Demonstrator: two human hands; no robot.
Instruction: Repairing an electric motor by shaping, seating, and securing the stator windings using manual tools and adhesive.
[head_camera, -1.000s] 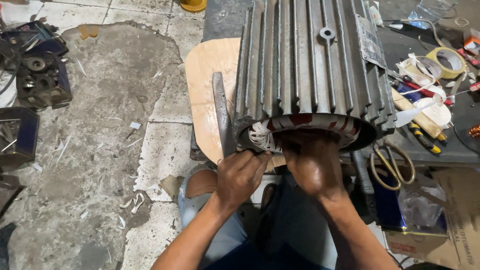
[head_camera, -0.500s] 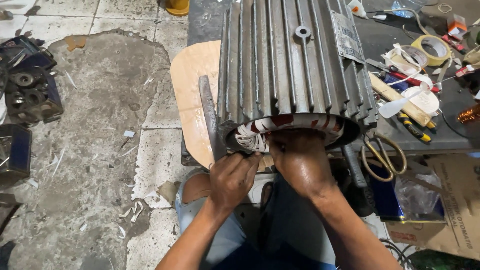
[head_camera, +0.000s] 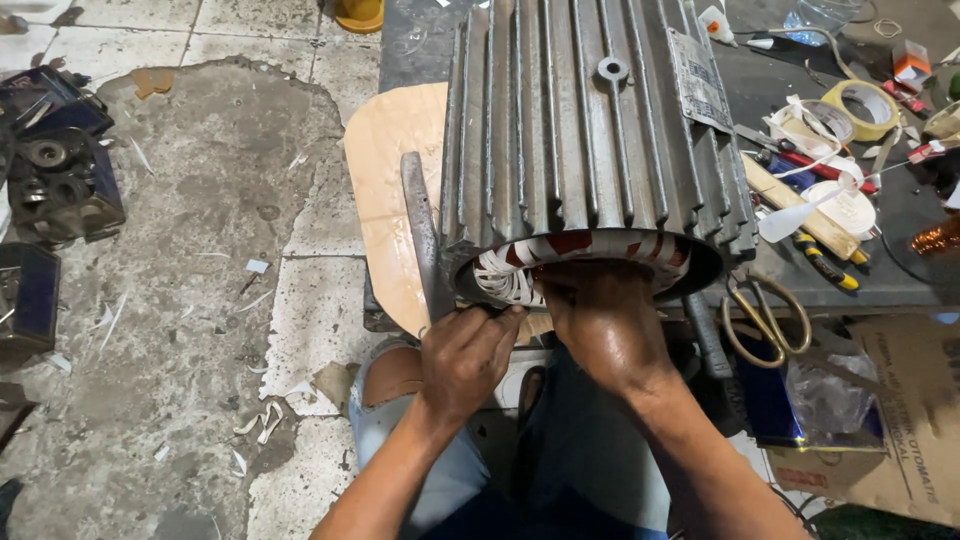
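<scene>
A big grey finned motor housing (head_camera: 580, 130) lies on a low dark bench, its open end toward me. White and red winding material (head_camera: 560, 255) shows inside the opening. My left hand (head_camera: 465, 355) is closed around the handle of a flat grey metal tool (head_camera: 422, 235) that stands up along the housing's left side. My right hand (head_camera: 600, 320) reaches into the lower rim of the opening; its fingers are hidden inside. My knees in jeans are below.
Scissors with yellowish handles (head_camera: 765, 320) lie right of the housing. Tape rolls (head_camera: 865, 105), screwdrivers and small tools crowd the bench at right. A tan sheet (head_camera: 385, 180) sits under the motor. Dark metal parts (head_camera: 60, 170) rest on the cracked floor at left. A cardboard box (head_camera: 900, 420) is lower right.
The view has drifted a little, so the motor sits further left in frame. Both hands stay at the open end, with the left hand still on the flat tool.
</scene>
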